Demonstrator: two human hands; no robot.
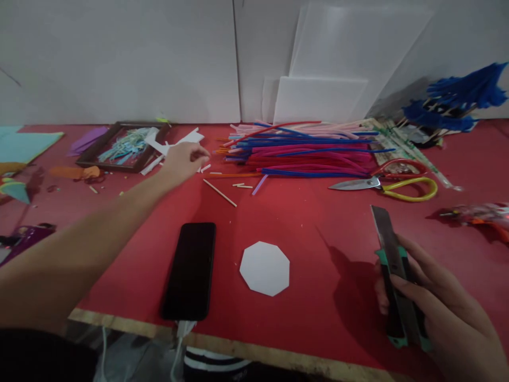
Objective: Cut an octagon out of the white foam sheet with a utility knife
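In my right hand (441,307) is a green and black utility knife (400,281), its wide blade out and pointing away from me. My left hand (185,159) reaches far over the table beside white paper scraps (186,138). Its fingers are curled together, and whether anything is pinched in them is hidden. A white octagonal card (265,268) lies flat on the red table between my hands. To its left rests a black phone (190,270) with a white cable plugged in.
Pipe cleaners (310,151) in several colours lie at the back, with scissors (385,183) in front of them. A brown frame (123,146) holds shredded paper. Wooden sticks (220,192) lie mid-table. At right are a glue gun (481,215) and a blue model (453,101). White sheets (318,98) lean on the wall.
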